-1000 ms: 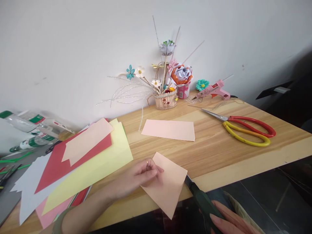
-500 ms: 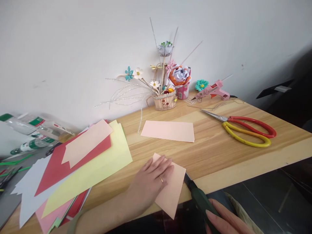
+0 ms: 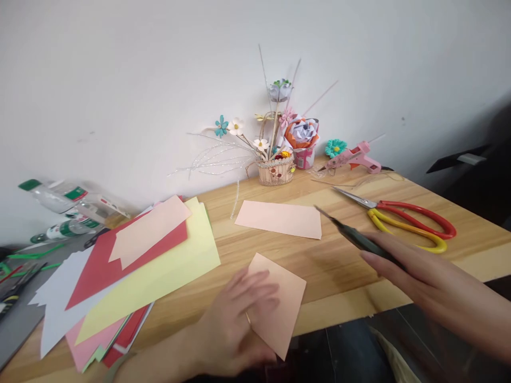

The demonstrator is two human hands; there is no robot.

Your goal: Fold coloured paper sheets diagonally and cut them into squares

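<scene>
My right hand (image 3: 423, 276) is wrapped round a knife (image 3: 363, 240) with a dark green handle. Its thin dark blade points up and left, over the table near the right end of a flat pink paper strip (image 3: 279, 219). A smaller pink paper piece (image 3: 285, 298) lies at the table's front edge, one corner jutting past it. Over its left side is my left hand (image 3: 243, 314), fingers loosely spread and smeared by motion, with the thumb by the paper's lower edge. Whether the fingertips touch the paper I cannot tell.
Big scissors (image 3: 415, 213) with red and yellow handles lie at the right. Behind them is a pink glue gun (image 3: 357, 157). A small flower basket (image 3: 275, 171) stands by the wall. Stacked coloured paper (image 3: 159, 276) and plastic bottles (image 3: 64, 197) are at the left.
My right hand has lifted the knife from the small paper's right edge, up and to the right. My left hand has shifted slightly left, its fingers loosened from lying flat. The view has tilted a little.
</scene>
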